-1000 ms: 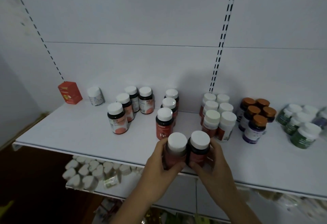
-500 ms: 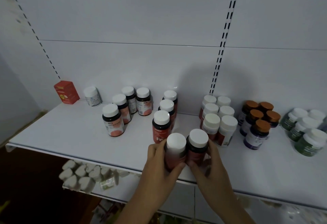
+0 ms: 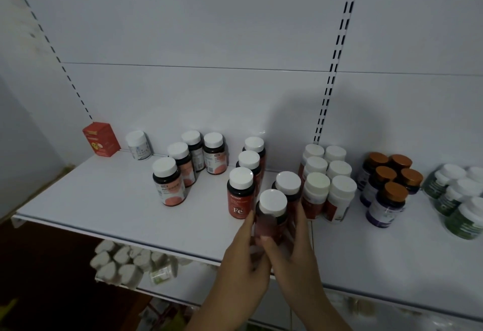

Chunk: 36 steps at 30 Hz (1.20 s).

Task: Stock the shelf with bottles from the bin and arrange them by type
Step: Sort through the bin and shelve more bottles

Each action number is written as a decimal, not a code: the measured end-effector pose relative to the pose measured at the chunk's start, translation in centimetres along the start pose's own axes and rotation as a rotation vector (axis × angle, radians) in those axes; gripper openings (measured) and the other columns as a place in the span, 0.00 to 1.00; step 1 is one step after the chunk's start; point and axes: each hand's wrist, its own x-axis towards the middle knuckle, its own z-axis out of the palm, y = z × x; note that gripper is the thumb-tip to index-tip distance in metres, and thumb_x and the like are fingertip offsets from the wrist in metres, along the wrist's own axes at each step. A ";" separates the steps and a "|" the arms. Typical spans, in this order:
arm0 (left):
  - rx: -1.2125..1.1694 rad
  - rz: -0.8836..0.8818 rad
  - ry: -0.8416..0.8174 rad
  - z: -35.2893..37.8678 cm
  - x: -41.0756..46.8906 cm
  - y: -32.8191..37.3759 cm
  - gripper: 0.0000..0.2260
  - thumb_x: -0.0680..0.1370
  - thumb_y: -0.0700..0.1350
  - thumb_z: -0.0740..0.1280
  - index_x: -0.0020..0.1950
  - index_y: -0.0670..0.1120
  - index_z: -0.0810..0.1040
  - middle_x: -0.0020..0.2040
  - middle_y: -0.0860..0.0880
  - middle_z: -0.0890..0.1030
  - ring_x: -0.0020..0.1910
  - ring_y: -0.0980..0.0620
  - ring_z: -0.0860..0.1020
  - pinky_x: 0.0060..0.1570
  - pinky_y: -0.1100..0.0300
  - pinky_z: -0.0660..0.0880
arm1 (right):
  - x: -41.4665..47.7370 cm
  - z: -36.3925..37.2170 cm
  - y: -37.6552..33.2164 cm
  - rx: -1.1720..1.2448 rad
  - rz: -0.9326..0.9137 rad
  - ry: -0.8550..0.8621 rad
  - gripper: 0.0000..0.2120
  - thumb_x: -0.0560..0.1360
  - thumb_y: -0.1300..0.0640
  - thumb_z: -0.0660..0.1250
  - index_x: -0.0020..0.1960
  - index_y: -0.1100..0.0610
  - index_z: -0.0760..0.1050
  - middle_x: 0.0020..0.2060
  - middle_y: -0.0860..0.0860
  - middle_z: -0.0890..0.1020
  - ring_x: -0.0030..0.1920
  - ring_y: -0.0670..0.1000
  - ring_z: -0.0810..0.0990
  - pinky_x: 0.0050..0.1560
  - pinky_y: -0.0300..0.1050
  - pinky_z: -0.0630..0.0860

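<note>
Our left hand [image 3: 243,262] and right hand [image 3: 298,255] gripped red bottles [image 3: 272,202], seemingly one each, beside the Fe row [image 3: 239,196]; placing them needed a square release.

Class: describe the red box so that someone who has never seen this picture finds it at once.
Follow the white shelf to its far left end, against the back wall. There stands the red box, just left of a small white bottle. It is the only carton; everything else on that shelf is a round, capped bottle.
</note>
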 end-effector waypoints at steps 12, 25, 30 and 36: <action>-0.062 -0.023 -0.105 -0.4 0.8 -0.1 0.32 0.84 0.34 0.64 0.82 0.59 0.62 0.75 0.64 0.74 0.75 0.63 0.71 0.74 0.56 0.73 | 4.6 1.8 -0.5 0.020 0.059 0.139 0.46 0.71 0.42 0.71 0.83 0.44 0.53 0.80 0.43 0.65 0.78 0.43 0.65 0.79 0.57 0.66; 0.105 0.029 0.190 -5.7 2.6 -0.7 0.23 0.83 0.40 0.68 0.75 0.60 0.71 0.69 0.65 0.76 0.68 0.63 0.75 0.66 0.62 0.73 | 9.3 3.7 -1.7 0.069 0.121 0.254 0.42 0.74 0.72 0.67 0.83 0.53 0.57 0.73 0.47 0.70 0.71 0.43 0.68 0.68 0.37 0.64; 0.200 -0.025 0.157 -6.6 4.2 -1.6 0.28 0.83 0.46 0.69 0.81 0.59 0.64 0.74 0.64 0.71 0.68 0.69 0.72 0.63 0.70 0.69 | 10.1 3.8 -1.9 0.057 0.148 0.256 0.41 0.74 0.71 0.66 0.83 0.53 0.57 0.76 0.51 0.68 0.75 0.50 0.68 0.71 0.43 0.64; 0.128 -0.095 0.121 -6.4 4.6 -1.7 0.28 0.83 0.48 0.69 0.80 0.60 0.64 0.72 0.66 0.72 0.66 0.73 0.72 0.64 0.68 0.72 | 11.4 4.0 -2.1 0.076 0.173 0.286 0.38 0.74 0.70 0.62 0.82 0.52 0.61 0.75 0.52 0.71 0.74 0.52 0.70 0.75 0.51 0.66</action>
